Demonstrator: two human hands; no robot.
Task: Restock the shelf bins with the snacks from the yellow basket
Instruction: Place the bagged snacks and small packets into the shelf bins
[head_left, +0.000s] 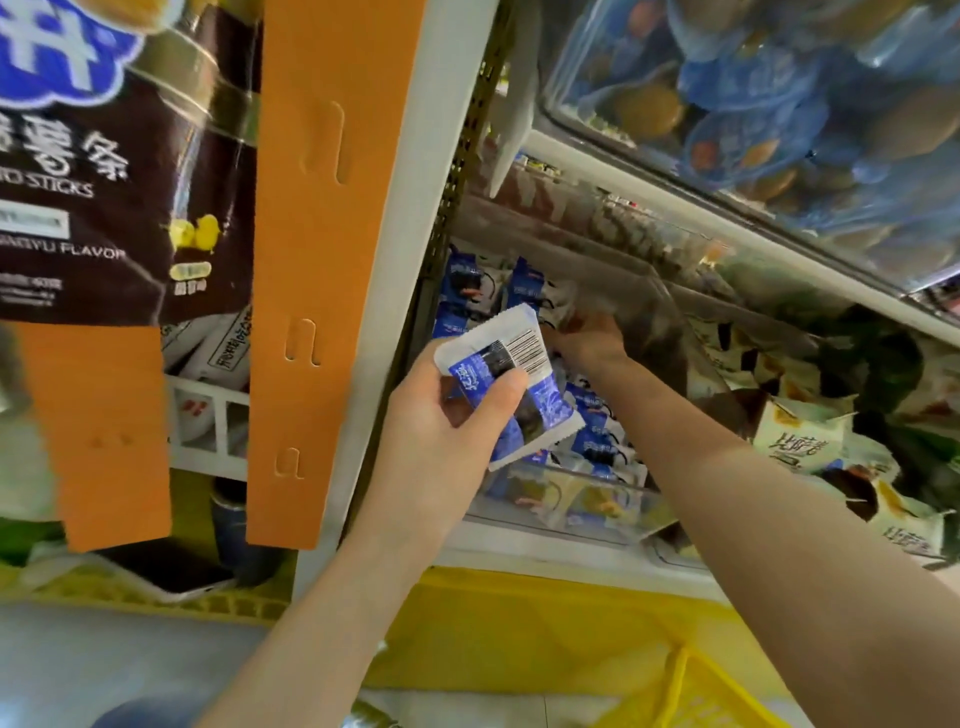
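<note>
At the left end of the shelf, the left hand (457, 415) holds a small blue and white snack packet (511, 384), thumb across its front and fingers curled behind it; there may be a second packet under the first, but I cannot tell. It hangs just in front of the clear bin (566, 506), not yet in it. The right hand (587, 340) is reached deep into the same bin, over the blue packets (597, 434) lying there. Its fingers are blurred and partly behind the clear wall, so whether they hold a packet or only push the pile back cannot be told. The bin looks well filled with matching packets, so much of this kind seems done. At least the packet in the left hand is left to place. Only a corner of the yellow basket (722, 691) shows at the bottom, its contents out of sight, so how much remains I cannot judge
</note>
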